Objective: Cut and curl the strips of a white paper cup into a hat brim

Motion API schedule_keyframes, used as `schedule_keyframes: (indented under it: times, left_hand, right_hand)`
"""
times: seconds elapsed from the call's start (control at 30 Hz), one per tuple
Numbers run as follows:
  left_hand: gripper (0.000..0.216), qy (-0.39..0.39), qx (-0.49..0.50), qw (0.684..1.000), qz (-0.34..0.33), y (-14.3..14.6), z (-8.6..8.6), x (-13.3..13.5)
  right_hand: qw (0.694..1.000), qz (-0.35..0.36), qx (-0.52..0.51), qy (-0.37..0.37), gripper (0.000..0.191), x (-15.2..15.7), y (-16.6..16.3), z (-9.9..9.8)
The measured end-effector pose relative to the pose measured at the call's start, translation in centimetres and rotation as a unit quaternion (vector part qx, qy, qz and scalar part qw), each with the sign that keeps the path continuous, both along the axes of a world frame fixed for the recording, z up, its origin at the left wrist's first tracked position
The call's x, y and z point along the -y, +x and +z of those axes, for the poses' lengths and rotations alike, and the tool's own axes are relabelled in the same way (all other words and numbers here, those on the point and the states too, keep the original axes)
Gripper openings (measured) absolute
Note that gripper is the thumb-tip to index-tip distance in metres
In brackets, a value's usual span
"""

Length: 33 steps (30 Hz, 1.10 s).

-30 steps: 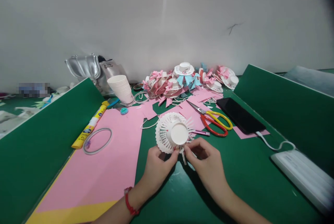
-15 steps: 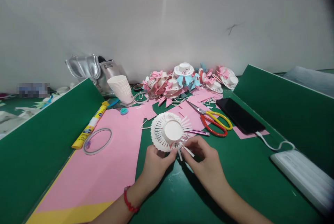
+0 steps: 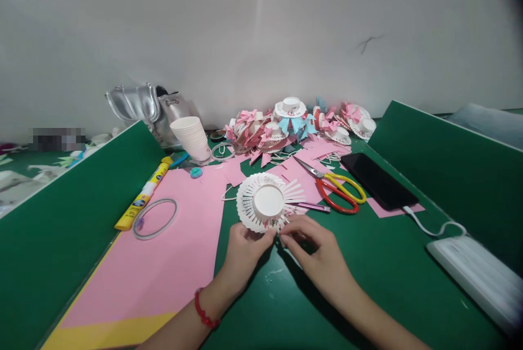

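Observation:
Above the green table is a white paper cup (image 3: 268,200) cut into strips that fan out around its round base. On its left side the strips are bent into a scalloped rim; on the right several stick out straight. My left hand (image 3: 246,249), with a red band at the wrist, pinches the lower edge of the rim. Close beside it, my right hand (image 3: 309,240) is closed, thumb against fingers, on a strip at the lower right. The fingertips partly hide that strip. A pink-handled pen-like tool (image 3: 312,207) lies just behind the right hand.
Scissors (image 3: 341,191) and a phone (image 3: 378,181) with a cable to a white power bank (image 3: 474,279) lie right. Left are pink paper (image 3: 175,274), a tape ring (image 3: 137,234) and a yellow glue tube (image 3: 141,197). Stacked cups (image 3: 190,137) and finished-looking paper hats (image 3: 272,132) stand behind.
The strips at the lower right, which hung loose between my hands, are now drawn in at my right fingertips. My right hand has shifted slightly left, towards my left hand.

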<state>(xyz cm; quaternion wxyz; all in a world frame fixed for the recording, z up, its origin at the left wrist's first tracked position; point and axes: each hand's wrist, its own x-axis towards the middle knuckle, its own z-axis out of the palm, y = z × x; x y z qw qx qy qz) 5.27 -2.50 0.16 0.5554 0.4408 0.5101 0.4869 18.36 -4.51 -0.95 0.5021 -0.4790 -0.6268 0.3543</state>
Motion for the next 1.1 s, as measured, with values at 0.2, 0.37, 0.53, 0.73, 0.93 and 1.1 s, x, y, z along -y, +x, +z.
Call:
schedule_keyframes:
  times: [0.2,0.37,0.53,0.73,0.93,1.1]
  left_hand:
    - [0.020,-0.012,0.020,0.999,-0.026,-0.01,-0.07,-0.02]
    - [0.022,-0.003,0.017,0.999,-0.036,-0.11,-0.31,-0.01]
    - [0.019,-0.009,0.002,0.999,-0.031,-0.15,-0.34,-0.03]
    - [0.028,-0.020,-0.002,1.000,-0.023,0.06,-0.03,0.04]
    - [0.029,-0.018,-0.008,0.999,-0.025,0.16,0.04,-0.04]
    - [0.027,-0.008,-0.027,0.999,-0.034,0.03,0.09,0.02]
  right_hand:
    - [0.998,-0.024,0.003,-0.058,0.005,0.03,-0.27,-0.11]
    - [0.998,-0.027,0.044,-0.038,0.008,0.14,-0.23,0.04]
    - [0.998,-0.017,0.047,-0.023,0.009,0.16,-0.29,0.00]
    - [0.998,-0.018,0.064,-0.022,0.008,0.17,-0.18,-0.07]
    - [0.998,-0.027,0.062,-0.013,0.009,0.18,-0.14,0.11]
    - [0.997,-0.016,0.065,-0.024,0.009,0.17,-0.18,-0.10]
